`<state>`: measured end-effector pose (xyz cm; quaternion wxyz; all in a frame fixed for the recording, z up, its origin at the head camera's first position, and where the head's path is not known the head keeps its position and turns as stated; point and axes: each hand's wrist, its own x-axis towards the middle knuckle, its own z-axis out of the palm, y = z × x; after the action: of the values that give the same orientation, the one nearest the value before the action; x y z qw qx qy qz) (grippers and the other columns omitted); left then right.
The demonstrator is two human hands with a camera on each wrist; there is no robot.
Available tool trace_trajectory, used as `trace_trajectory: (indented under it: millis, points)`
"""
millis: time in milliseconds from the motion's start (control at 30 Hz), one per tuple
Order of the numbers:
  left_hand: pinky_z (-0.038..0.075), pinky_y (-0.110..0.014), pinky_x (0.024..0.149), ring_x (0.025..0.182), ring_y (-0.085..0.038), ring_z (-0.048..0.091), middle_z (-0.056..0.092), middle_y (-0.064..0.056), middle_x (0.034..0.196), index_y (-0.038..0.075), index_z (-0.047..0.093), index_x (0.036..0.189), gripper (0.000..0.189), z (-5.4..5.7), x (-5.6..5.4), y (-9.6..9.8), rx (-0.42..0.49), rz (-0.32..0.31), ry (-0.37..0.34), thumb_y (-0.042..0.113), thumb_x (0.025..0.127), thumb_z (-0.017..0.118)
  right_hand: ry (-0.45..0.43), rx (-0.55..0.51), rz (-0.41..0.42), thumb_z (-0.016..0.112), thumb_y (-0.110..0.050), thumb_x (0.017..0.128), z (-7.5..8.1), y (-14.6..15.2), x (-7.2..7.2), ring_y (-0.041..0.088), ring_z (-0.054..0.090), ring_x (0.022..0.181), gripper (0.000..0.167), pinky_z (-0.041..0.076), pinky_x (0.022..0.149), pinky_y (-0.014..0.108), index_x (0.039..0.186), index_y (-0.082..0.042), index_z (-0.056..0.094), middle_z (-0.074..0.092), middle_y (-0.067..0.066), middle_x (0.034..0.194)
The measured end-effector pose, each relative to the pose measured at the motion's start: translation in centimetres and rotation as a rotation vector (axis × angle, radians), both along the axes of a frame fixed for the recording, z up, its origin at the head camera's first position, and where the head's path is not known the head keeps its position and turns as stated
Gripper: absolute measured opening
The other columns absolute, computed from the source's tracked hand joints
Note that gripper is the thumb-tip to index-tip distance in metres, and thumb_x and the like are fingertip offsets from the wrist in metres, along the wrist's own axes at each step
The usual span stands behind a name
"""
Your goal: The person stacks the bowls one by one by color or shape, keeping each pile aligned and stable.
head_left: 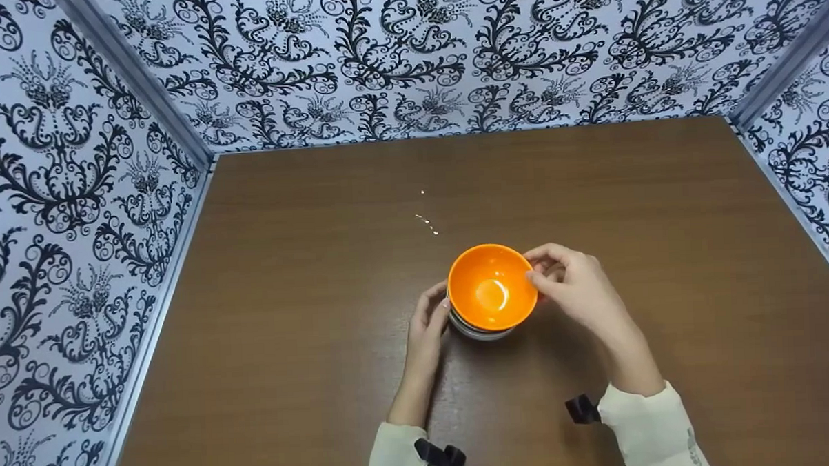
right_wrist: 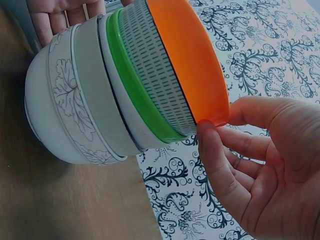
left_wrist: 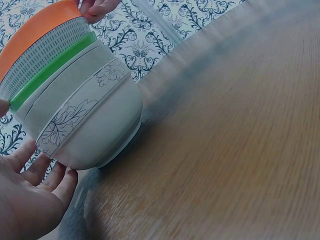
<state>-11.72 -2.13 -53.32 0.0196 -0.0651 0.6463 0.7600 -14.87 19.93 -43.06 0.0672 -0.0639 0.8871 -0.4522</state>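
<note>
A stack of nested bowls stands on the table. On top is an orange bowl (head_left: 492, 289), inside one with a dashed pattern (right_wrist: 154, 70). Beneath them show a green rim (right_wrist: 137, 85), a plain pale bowl (right_wrist: 102, 85) and, lowest, a white bowl with leaf drawings (left_wrist: 95, 115). My right hand (head_left: 571, 283) pinches the orange bowl's rim between thumb and fingers. On the stack's left side, my left hand (left_wrist: 35, 195) cups it, fingertips against the leaf-patterned bowl and thumb by the green rim.
The brown wooden table (head_left: 306, 278) is enclosed by patterned wall panels (head_left: 409, 67) at the back and both sides. Small white marks (head_left: 426, 223) lie on the tabletop behind the stack. Each sleeve carries a black strap piece (head_left: 441, 457).
</note>
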Motion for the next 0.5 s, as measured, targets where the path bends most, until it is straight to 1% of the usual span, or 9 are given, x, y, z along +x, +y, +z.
trace_trajectory:
  millis: [133,200,267,400,500]
  points:
    - [0.044,-0.042,0.113,0.137,-0.029,0.050,0.054,-0.016,0.145,0.001,0.051,0.139,0.042,0.06,0.03,0.00,0.004,-0.002,-0.003,0.022,0.103,0.050,0.006,-0.017,-0.022,0.066,-0.010,0.094,-0.23,-0.23,0.11,0.024,0.063,0.073,0.025,0.057,0.061,0.023,0.118,-0.004,0.067,0.065,0.012,0.094]
    - [0.044,-0.042,0.112,0.137,-0.029,0.050,0.054,-0.016,0.144,0.001,0.051,0.139,0.041,0.05,0.04,-0.01,0.011,-0.003,0.000,0.022,0.103,0.050,0.023,-0.017,-0.036,0.066,-0.010,0.094,-0.40,-0.37,0.14,0.025,0.063,0.073,0.024,0.056,0.060,0.022,0.117,-0.004,0.067,0.065,0.012,0.093]
    - [0.045,-0.041,0.112,0.136,-0.028,0.051,0.054,-0.017,0.144,0.000,0.050,0.139,0.041,0.01,0.04,-0.01,0.020,-0.005,0.008,0.021,0.103,0.050,0.050,-0.009,-0.051,0.067,-0.009,0.093,-0.56,-0.50,0.17,0.024,0.061,0.072,0.023,0.055,0.058,0.022,0.115,-0.005,0.068,0.065,0.012,0.091]
    - [0.045,-0.040,0.111,0.135,-0.027,0.051,0.054,-0.017,0.143,0.000,0.051,0.139,0.042,-0.03,0.01,-0.02,0.019,-0.006,0.012,0.021,0.103,0.050,0.103,0.020,-0.081,0.067,-0.008,0.092,-0.90,-0.71,0.23,0.017,0.056,0.067,0.020,0.050,0.054,0.019,0.112,-0.007,0.070,0.064,0.010,0.088]
    - [0.046,-0.041,0.111,0.135,-0.027,0.052,0.055,-0.017,0.143,0.001,0.051,0.139,0.041,0.04,0.00,-0.01,0.007,-0.002,0.008,0.021,0.103,0.050,0.119,0.020,-0.098,0.067,-0.008,0.092,-1.06,-0.87,0.31,0.018,0.055,0.070,0.019,0.048,0.054,0.018,0.111,-0.007,0.070,0.064,0.010,0.088]
